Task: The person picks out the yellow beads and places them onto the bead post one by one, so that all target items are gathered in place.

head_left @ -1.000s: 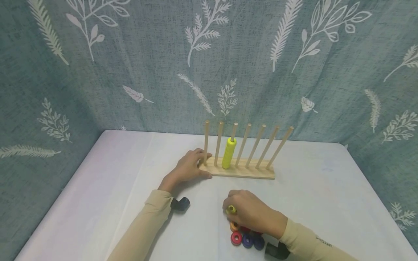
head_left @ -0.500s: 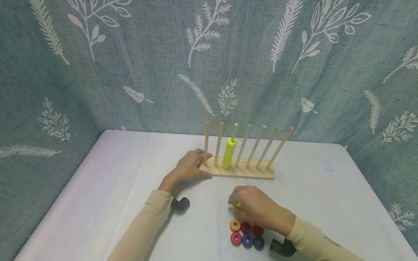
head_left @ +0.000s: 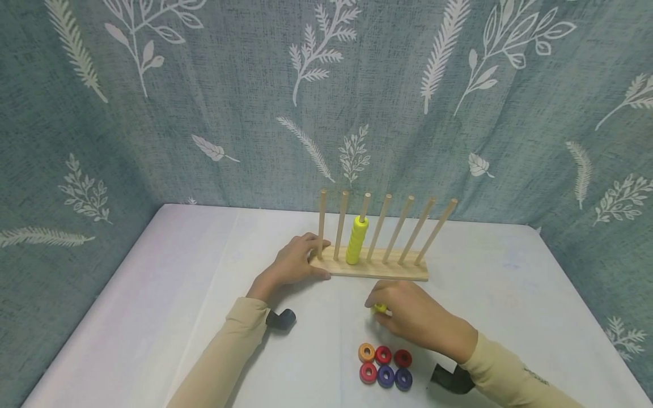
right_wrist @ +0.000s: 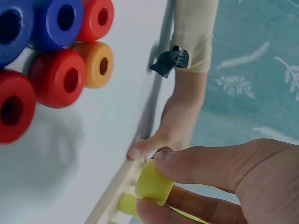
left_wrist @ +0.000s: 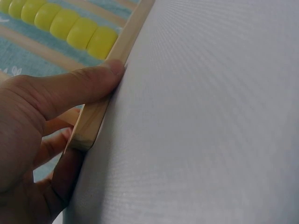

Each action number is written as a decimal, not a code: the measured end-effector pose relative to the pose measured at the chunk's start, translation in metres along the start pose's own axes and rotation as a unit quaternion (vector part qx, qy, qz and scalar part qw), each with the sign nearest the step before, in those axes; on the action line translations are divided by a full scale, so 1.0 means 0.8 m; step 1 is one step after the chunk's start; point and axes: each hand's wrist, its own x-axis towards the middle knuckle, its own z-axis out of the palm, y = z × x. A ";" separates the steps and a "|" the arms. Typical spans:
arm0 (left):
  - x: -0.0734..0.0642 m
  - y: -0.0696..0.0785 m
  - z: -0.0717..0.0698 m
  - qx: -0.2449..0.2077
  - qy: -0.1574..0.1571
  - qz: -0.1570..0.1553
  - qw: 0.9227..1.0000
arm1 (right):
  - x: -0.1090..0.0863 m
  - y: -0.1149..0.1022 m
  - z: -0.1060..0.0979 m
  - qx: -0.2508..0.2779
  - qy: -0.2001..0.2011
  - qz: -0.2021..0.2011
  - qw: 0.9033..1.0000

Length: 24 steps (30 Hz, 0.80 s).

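Note:
A wooden peg rack (head_left: 377, 273) with several upright pegs stands at the back of the table. On its third peg from the left is a stack of yellow beads (head_left: 357, 241), also visible as rounded yellow beads (left_wrist: 65, 23) in the left wrist view. My left hand (head_left: 296, 260) grips the rack's left end, thumb along the front edge and fingers around the far side. Between thumb and fingers, my right hand (head_left: 415, 314) pinches a yellow bead (right_wrist: 154, 182) above the table, in front of the rack and apart from it.
Near the front lie loose beads in two rows: an orange bead (head_left: 366, 352), three red ones including a red bead (head_left: 368, 373), and two blue ones including a blue bead (head_left: 386, 376). A patterned curtain (head_left: 245, 158) hangs behind the table (head_left: 194, 272).
My right hand has lifted the yellow bead off from beside the loose beads and carried it right and towards the rack, uncovering the red beads. The left hand stays on the rack.

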 end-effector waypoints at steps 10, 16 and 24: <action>-0.001 0.001 0.000 -0.002 0.000 -0.004 1.000 | 0.000 -0.009 -0.018 -0.007 0.012 -0.005 1.000; -0.001 0.000 0.000 -0.004 0.002 -0.001 1.000 | 0.001 -0.009 -0.025 -0.020 0.021 -0.009 1.000; 0.000 -0.001 0.001 -0.003 0.002 0.001 1.000 | 0.004 -0.012 -0.040 -0.033 0.041 -0.027 0.998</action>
